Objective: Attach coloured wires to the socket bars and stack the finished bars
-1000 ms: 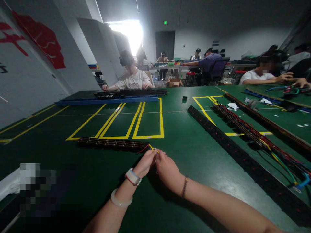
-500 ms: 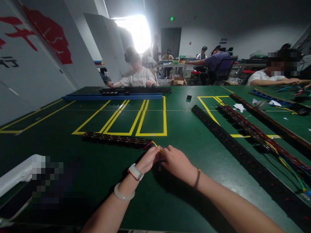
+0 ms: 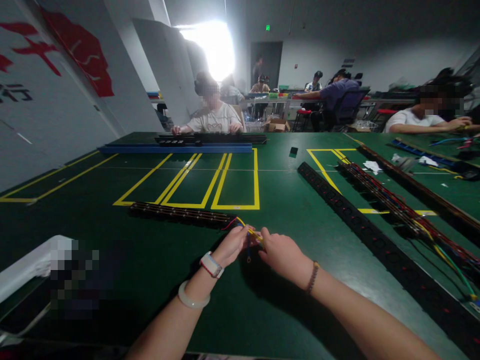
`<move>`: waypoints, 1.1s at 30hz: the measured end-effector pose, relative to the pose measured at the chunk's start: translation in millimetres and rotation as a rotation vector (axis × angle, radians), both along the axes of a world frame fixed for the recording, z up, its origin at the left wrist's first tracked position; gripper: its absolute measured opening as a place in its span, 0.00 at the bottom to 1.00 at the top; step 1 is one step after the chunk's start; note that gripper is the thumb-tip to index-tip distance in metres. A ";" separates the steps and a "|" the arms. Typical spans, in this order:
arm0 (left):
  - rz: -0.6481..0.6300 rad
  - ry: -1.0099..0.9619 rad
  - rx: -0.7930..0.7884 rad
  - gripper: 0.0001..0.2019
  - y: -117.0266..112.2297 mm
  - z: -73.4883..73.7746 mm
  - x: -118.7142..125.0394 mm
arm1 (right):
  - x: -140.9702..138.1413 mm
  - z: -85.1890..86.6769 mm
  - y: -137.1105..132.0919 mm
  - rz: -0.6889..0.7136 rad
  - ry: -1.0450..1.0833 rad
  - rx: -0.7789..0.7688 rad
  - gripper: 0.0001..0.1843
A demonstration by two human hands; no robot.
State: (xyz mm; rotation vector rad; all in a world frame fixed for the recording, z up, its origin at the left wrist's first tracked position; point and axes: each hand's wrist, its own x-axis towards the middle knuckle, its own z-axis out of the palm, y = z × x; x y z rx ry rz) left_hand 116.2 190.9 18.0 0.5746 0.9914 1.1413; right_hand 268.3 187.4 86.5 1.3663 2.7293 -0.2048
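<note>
Both forearms reach in over the near edge of the table (image 3: pixel 225 330) and angle toward each other; the left hand (image 3: pixel 233 245) has its thumb and fingers pinched on a yellow wire (image 3: pixel 255 234), while the right hand (image 3: pixel 283 252), back upward and fingers curled, grips the same wire just beside it; a blue lead (image 3: pixel 248 250) with a ring end hangs below the fingertips. The wire comes from the right end of a black strip (image 3: pixel 182 215), which lies left of the hands, nearer the table's near edge than the yellow tape outline (image 3: pixel 236 206); a longer black socket strip (image 3: pixel 369 232) slants down toward the near right corner. A pale-banded watch (image 3: pixel 212 265) and a bangle (image 3: pixel 193 296) sit on the left wrist; a beaded bracelet (image 3: pixel 313 277) rings the right. On the wall (image 3: pixel 123 112) beyond the left edge, the dark character 行 (image 3: pixel 20 93) can be read; large red lettering (image 3: pixel 35 48) above is cut off; the green sign (image 3: pixel 267 28) is too small to read.
</note>
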 end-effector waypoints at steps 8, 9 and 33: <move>-0.032 -0.078 0.020 0.05 2.0 -6.2 -1.6 | -2.2 11.2 -14.9 0.004 -0.113 0.025 0.32; -0.033 -0.076 0.024 0.05 1.5 -5.0 -1.7 | -3.6 10.5 -16.0 0.011 -0.121 0.019 0.33; -0.099 0.043 -0.052 0.15 -1.2 12.3 -4.1 | 32.7 -67.0 102.9 -0.204 0.381 0.174 0.05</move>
